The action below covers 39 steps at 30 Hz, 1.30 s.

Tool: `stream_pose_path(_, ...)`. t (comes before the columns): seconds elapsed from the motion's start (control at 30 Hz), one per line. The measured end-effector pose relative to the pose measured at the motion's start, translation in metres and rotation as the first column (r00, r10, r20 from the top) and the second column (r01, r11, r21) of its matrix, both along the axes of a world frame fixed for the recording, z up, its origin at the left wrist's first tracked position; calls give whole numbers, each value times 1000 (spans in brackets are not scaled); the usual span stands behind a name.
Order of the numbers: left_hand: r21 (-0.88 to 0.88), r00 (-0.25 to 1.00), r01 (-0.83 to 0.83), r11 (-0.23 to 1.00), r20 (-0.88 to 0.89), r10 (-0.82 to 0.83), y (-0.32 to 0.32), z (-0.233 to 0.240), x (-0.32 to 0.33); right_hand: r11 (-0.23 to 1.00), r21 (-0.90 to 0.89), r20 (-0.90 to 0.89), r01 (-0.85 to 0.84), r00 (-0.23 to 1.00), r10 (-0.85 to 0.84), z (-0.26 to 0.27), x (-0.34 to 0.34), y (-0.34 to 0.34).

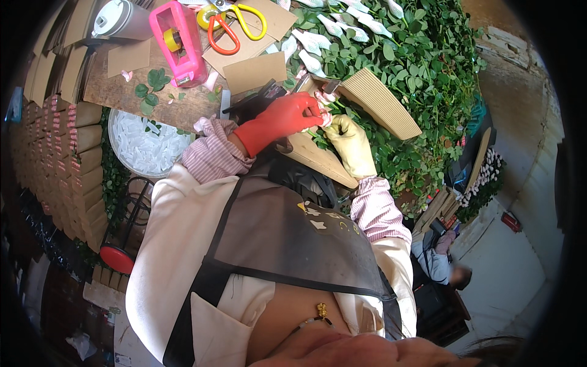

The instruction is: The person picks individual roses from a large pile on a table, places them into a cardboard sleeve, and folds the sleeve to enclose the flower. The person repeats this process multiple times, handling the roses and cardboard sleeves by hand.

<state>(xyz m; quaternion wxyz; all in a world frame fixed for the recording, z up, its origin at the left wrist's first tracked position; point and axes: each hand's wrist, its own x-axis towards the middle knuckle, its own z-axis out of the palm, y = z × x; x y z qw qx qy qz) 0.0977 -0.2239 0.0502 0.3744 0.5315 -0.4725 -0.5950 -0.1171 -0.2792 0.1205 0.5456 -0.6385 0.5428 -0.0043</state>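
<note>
My left hand (293,114), in a red rubber glove, pinches a pink-and-white rose bloom (325,118) between thumb and fingers. My right hand (346,137), in a pale yellow glove, has curled fingers at the same bloom's right side; its fingertips are partly hidden. Just above are more pink blooms (324,97) beside a metal piece. These roses lie between a wooden board (321,158) below and a corrugated cardboard piece (380,103) at the upper right, with leafy stems under and around my right hand.
A pink tape dispenser (198,55), scissors (229,34), cardboard pieces (254,73) and a lidded cup (121,20) lie on the wooden table (107,91). Net-sleeved blooms (312,41) and foliage (412,69) spread rightward. White strips fill a tub (142,142). A person (438,259) is at lower right.
</note>
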Motion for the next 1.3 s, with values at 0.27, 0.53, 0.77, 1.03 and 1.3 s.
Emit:
stream_pose_path(0.27, 115, 998, -54, 992, -11, 55, 3, -6, -6, 994, 63, 40, 89, 995, -92, -1, 2, 1)
stream_pose_path(0.53, 300, 975, -52, 952, -193, 114, -4, 5, -9, 999, 9, -37, 44, 998, -44, 3, 4, 1)
stream_pose_path(0.77, 249, 995, -27, 968, -82, 49, -2, 9, -4, 999, -6, -15, 39, 999, -40, 1, 2, 2)
stream_pose_path(1.03, -56, 989, -145, 988, 12, 146, 7, -20, -14, 999, 4, 1, 44, 999, -44, 3, 4, 1)
stream_pose_path(1.3, -141, 989, -106, 984, 89, 119, 8, -15, -14, 994, -97, -170, -53, 985, 36, 14, 12, -3)
